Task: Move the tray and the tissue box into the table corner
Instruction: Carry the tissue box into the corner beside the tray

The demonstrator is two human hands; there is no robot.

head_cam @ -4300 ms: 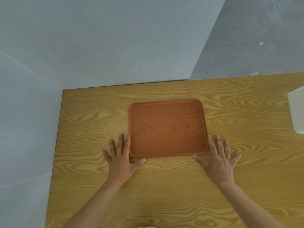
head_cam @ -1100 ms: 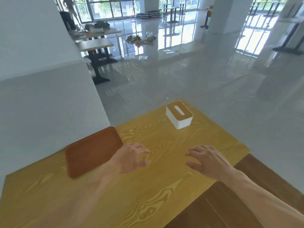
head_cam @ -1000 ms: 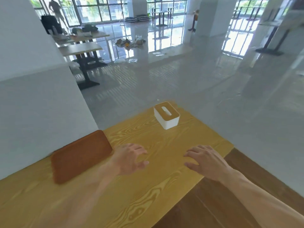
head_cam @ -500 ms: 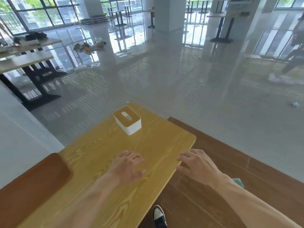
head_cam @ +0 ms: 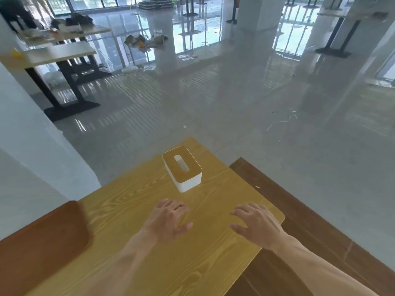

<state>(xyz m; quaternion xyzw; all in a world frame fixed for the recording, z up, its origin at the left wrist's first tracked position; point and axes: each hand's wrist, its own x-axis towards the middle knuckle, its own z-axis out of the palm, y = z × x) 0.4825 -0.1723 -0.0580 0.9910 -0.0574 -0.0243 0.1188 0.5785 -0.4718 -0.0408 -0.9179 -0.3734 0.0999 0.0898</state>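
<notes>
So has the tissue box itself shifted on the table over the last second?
No. The tissue box sits by the same far table corner as before; only the camera swung.

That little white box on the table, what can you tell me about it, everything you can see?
The tissue box is a rounded white oblong with a wood-look top, and a narrow slot cut in the middle of that top. No tissue sticks out. It stands upright and flat near the far end of the wooden table. Nothing touches it but the table: the left hand and right hand are nearer the camera, empty, fingers spread.
</notes>
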